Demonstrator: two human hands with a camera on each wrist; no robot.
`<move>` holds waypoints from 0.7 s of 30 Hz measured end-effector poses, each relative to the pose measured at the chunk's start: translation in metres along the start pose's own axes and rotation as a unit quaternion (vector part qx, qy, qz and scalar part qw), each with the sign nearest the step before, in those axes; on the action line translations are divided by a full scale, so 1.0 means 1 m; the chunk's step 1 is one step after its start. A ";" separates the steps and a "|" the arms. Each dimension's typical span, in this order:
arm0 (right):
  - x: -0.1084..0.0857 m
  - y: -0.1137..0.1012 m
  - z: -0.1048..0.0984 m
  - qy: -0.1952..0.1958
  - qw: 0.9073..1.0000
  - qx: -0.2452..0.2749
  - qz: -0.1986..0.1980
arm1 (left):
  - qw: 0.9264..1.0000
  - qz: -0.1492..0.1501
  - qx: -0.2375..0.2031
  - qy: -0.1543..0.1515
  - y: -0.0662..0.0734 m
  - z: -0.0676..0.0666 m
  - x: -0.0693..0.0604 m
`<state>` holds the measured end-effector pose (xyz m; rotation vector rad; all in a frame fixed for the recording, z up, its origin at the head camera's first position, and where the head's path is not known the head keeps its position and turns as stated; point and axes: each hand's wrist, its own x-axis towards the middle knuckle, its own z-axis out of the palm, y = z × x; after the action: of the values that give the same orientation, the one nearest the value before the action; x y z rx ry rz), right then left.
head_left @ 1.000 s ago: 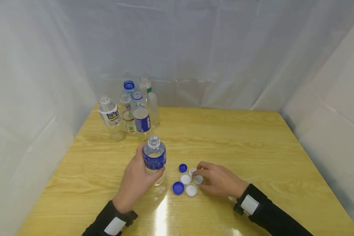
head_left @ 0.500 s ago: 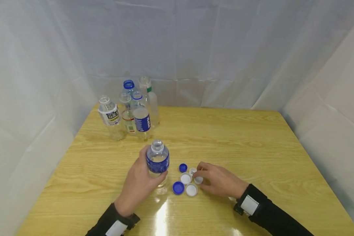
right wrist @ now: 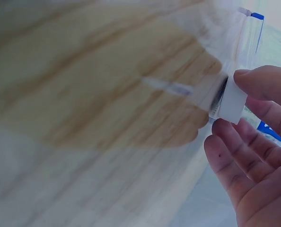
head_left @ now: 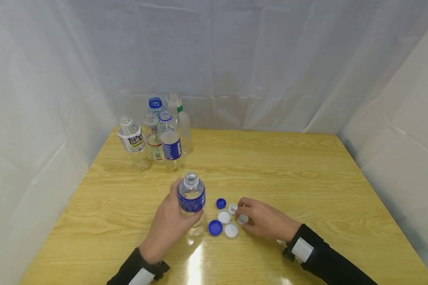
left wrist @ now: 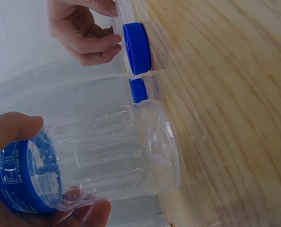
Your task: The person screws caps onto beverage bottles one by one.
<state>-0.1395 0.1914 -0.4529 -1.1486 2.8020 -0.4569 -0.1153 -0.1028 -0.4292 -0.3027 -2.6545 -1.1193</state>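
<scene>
My left hand [head_left: 171, 219] grips a clear plastic bottle [left wrist: 102, 151] with a blue label, thumb on one side and fingers round the other. The bottle's mouth has no cap and it stands roughly upright, its base at or close to the tabletop. To the right, my right hand [head_left: 265, 218] pinches a white bottle cap [right wrist: 232, 101] by its edge between thumb and fingers, low over the table. Next to those fingers lie a large blue cap [head_left: 215, 227], a small blue cap [head_left: 221, 203] and several white caps [head_left: 224, 216].
At the back left stand several uncapped plastic bottles close together, one with a white label [head_left: 135, 141], one with a blue label [head_left: 171, 150] and a tall clear one [head_left: 185, 126]. The wooden table [head_left: 271, 166] meets white curtains [head_left: 235, 59] at its back and sides.
My left hand has brought the bottle slightly right and nearer to me. The white cap at my right fingers has shifted a little to the right, away from the other caps.
</scene>
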 end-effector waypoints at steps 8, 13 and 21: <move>0.000 -0.004 -0.003 0.003 1.000 0.008 -0.001 | 1.000 -0.003 -0.001 0.005 -0.002 -0.001 -0.002; 0.001 -0.007 -0.007 0.019 1.000 -0.004 -0.025 | 1.000 0.000 -0.008 0.003 -0.003 0.001 -0.002; 0.013 -0.023 -0.035 0.076 0.993 0.003 -0.086 | 1.000 0.000 0.001 0.005 -0.004 0.003 -0.003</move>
<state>-0.1394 0.1756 -0.4120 -1.4174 2.8373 -0.5895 -0.1136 -0.1041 -0.4350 -0.2959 -2.6458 -1.1149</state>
